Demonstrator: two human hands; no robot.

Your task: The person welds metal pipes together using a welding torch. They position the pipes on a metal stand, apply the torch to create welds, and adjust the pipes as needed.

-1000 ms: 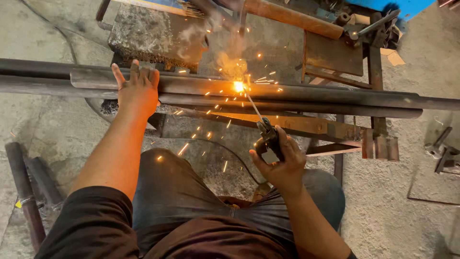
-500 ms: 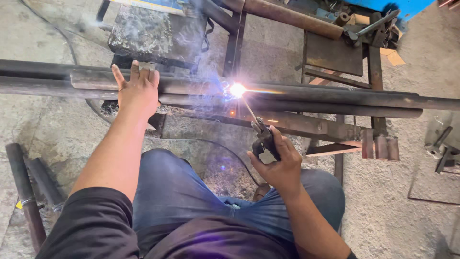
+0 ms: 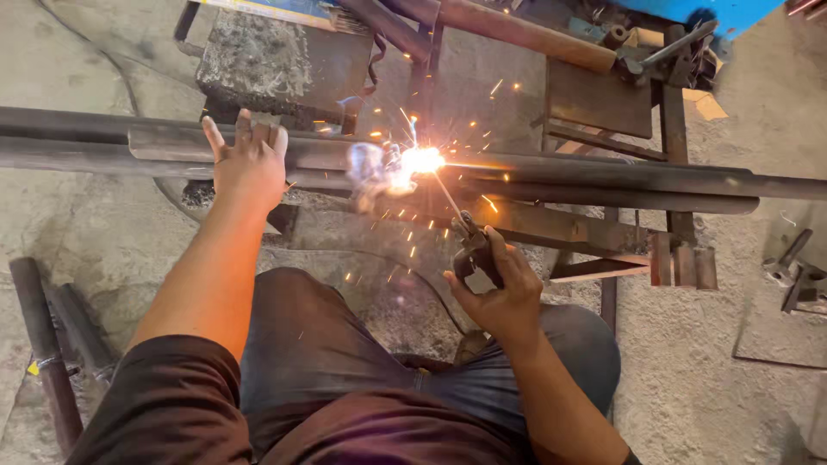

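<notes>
My left hand (image 3: 248, 164) lies flat with fingers spread on long dark metal pipes (image 3: 603, 176) that run across the view. My right hand (image 3: 504, 288) grips a black electrode holder (image 3: 475, 251); its thin welding rod (image 3: 446, 194) slants up to the pipes. At the rod's tip a bright arc (image 3: 420, 160) burns on the pipe, throwing sparks and a puff of smoke. My knees in dark trousers are below the pipes.
A rusty metal stand (image 3: 603, 232) carries the pipes. Behind it sit a grimy metal block (image 3: 284, 56) and a brown pipe in a frame (image 3: 525, 34). Short pipes (image 3: 47, 344) lie on the concrete floor at left, metal scraps (image 3: 797, 271) at right.
The arc flares again with sparks flying, after a calmer glow half a second ago. Both hands stay almost where they were.
</notes>
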